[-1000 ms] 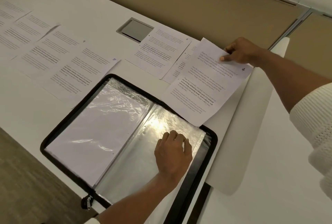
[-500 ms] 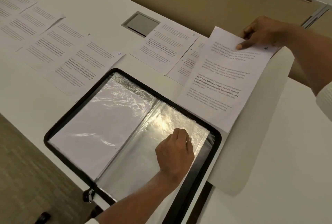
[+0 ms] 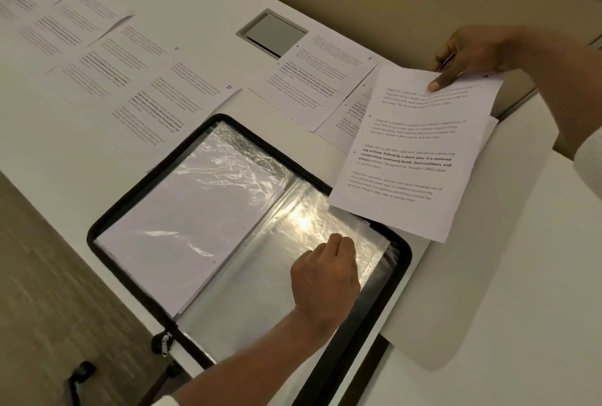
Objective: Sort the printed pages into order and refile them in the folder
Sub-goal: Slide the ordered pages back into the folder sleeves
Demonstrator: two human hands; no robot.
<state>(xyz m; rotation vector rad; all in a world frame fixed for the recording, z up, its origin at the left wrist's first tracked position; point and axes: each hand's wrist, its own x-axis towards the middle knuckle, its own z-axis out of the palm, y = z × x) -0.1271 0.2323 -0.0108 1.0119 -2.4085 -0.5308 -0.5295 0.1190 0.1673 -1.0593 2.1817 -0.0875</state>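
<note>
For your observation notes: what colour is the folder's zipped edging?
The folder's edging is black; head view.

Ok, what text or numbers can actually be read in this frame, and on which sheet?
"Defined by a slower pace, it is centered around strong community bonds, local traditions": bold print on the held page, gripped by the right hand.
"10": handwritten corner of the page beside the folder.
"6": handwritten corner of the page by the desk hatch.
All other print and the held page's corner number: too blurred.
</note>
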